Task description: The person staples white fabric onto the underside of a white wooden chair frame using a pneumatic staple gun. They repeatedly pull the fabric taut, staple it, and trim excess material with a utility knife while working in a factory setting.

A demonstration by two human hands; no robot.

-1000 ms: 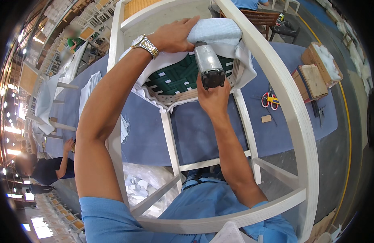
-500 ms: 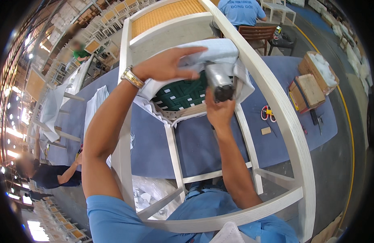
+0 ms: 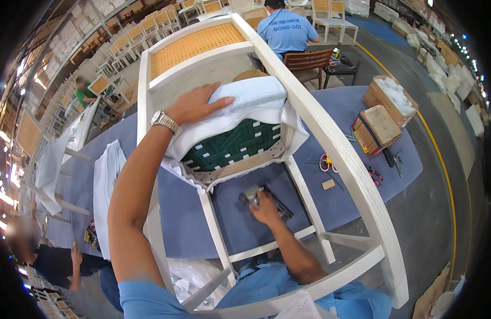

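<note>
A white wooden chair (image 3: 330, 123) with a woven cane back (image 3: 197, 45) lies tipped over on the table in front of me. Its seat underside shows green webbing (image 3: 235, 143) inside a rim wrapped in pale fabric (image 3: 259, 91). My left hand (image 3: 196, 106), a metal watch on its wrist, rests with extended fingers on that fabric at the seat's far left. Below the seat, between the chair's legs, my right hand (image 3: 265, 209) is closed round a staple gun (image 3: 280, 204), low over the blue-grey tabletop.
Red-handled scissors (image 3: 325, 162), a small tan block (image 3: 328, 184) and pliers (image 3: 374, 175) lie on the table's right side, near cardboard boxes (image 3: 381, 127). A stack of white cloth (image 3: 108, 175) lies left. Other people work at the far side and left.
My right hand has brought the staple gun down from the seat rim toward the tabletop. My left hand, raised and blurred before, now lies on the fabric.
</note>
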